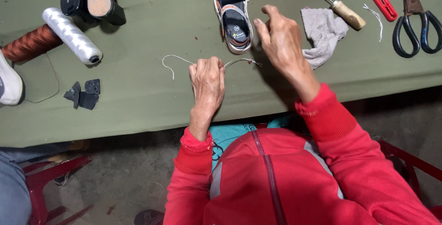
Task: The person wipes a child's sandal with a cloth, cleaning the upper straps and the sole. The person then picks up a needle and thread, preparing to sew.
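The left hand (207, 80) was closed in a fist around a pale thread (177, 60) lying on the green tabletop (138, 105). Just beyond, the right hand (281, 36) hovered half-open, holding nothing, beside a small sandal (234, 15). The thread looked readied for stitching; next would call for a needle, hard to make out. Scissors (416, 22) lay far right, cut off.

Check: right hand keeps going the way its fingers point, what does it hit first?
Likely the small grey-and-orange child's sandal: the right hand points up-left toward its heel end, just beside it. Height above the green table is unclear.
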